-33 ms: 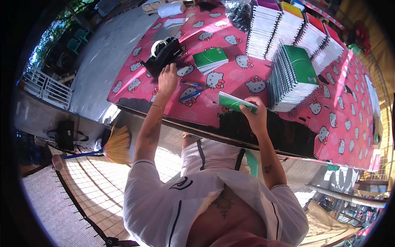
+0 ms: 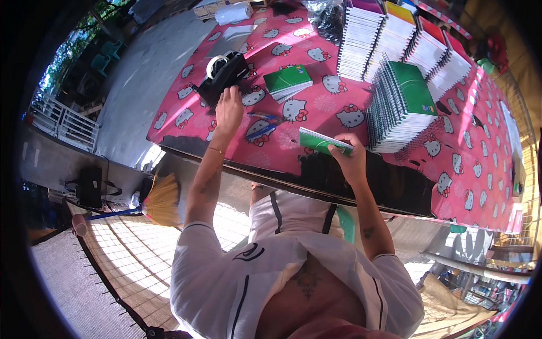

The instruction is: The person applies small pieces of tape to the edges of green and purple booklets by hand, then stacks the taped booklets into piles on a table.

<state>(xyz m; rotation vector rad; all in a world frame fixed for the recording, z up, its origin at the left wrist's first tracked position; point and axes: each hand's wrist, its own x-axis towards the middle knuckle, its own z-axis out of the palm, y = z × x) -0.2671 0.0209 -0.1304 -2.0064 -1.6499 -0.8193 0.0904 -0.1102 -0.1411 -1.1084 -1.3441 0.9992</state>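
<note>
My right hand [image 2: 351, 158] grips a small green spiral notebook [image 2: 323, 142], thumb on its green cover, above the table's near edge. My left hand [image 2: 228, 113] is at the near side of a black tape dispenser [image 2: 224, 79] that carries a roll of tape [image 2: 217, 66]. Its fingers are bent and drawn together; whatever they may pinch is hidden. Between the hands lie blue pens [image 2: 262, 131]. A short stack of green notebooks [image 2: 289, 82] rests beyond them, and a tall stack of green spiral notebooks [image 2: 402, 107] stands to the right of my right hand.
Behind the tall green stack stand high piles of spiral notebooks [image 2: 389, 42] with purple, yellow and red covers. A black plastic bag [image 2: 326, 22] sits at the far side. The pink patterned tablecloth [image 2: 322, 107] is torn along the front edge. A broom [image 2: 161, 199] lies at lower left.
</note>
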